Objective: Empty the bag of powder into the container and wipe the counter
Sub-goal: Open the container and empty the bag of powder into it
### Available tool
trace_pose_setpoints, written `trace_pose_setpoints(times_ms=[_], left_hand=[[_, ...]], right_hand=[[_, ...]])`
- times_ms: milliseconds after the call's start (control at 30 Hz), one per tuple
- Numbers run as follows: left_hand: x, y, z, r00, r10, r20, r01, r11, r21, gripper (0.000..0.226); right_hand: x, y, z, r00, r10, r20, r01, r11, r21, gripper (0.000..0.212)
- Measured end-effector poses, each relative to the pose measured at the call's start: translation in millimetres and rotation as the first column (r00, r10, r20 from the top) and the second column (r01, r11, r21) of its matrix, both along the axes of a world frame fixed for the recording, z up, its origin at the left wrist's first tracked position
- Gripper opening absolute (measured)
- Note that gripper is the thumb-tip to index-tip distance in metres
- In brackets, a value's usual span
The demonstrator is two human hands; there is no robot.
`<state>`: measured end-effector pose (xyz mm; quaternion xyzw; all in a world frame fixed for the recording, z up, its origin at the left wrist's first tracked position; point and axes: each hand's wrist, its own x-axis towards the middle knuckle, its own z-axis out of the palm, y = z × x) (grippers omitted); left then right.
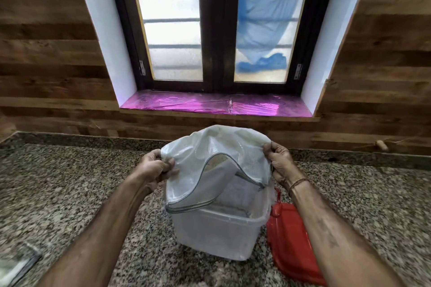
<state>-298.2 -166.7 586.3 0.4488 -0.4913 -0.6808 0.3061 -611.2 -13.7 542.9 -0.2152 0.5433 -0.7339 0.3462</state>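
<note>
One translucent white rectangular plastic container [217, 233] is standing on the speckled granite tabletop [70, 193], with one flat red plastic lid [289, 240] lying just beside it on the right. Over its open mouth, the left hand [154, 168] and right hand [279, 163] are each gripping a side of one translucent white zippered bag [210, 144], with pale powder [217, 159] showing inside.

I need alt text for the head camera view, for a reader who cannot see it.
A person's left grip and right grip hold an unzipped white bag over an open translucent container on a speckled counter. A red lid lies beside the container, at its right.
</note>
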Motion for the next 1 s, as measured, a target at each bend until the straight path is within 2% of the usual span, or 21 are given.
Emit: trace_pose_setpoints(times_ms=[167,300,367,500,567,667,767,867,1000], left_hand=[[-14,2,6,0.982,0.032,-0.186,0.006,0.98,0.197,0.013],[-23,8,9,0.972,0.034,-0.231,0.028,0.966,0.259,0.043],[-26,8,8,0.97,0.071,-0.231,-0.002,0.958,0.285,0.048],[-32,13,5,0.969,0.094,-0.229,-0.022,0.955,0.297,0.019],[-30,20,-3,0.952,0.099,-0.289,-0.016,0.961,0.277,0.013],[-22,27,-19,0.932,0.072,-0.355,0.014,0.972,0.233,0.024],[-15,31,-30,0.921,0.053,-0.386,0.03,0.978,0.207,0.021],[-15,35,-34,0.911,0.108,-0.397,-0.028,0.979,0.201,0.018],[-17,42,-36,0.896,0.158,-0.415,-0.089,0.98,0.181,0.015]], right_hand=[[2,4,0,1.0,0.005,0.003,-0.005,1.0,-0.011,0.022],[4,8,-2,1.0,0.009,0.004,-0.009,0.999,-0.034,0.017],[7,10,-2,1.0,0.023,0.022,-0.021,0.999,-0.049,0.019],[13,17,1,0.997,0.052,0.062,-0.045,0.994,-0.103,0.018],[19,21,1,0.996,0.069,0.059,-0.06,0.989,-0.135,0.007],[22,24,-4,0.992,0.104,0.065,-0.093,0.983,-0.156,0.033],[21,27,-9,0.988,0.14,0.065,-0.128,0.978,-0.163,0.03],[22,31,-7,0.982,0.175,0.068,-0.162,0.972,-0.171,0.031],[22,33,-5,0.966,0.246,0.081,-0.232,0.961,-0.149,0.067]])
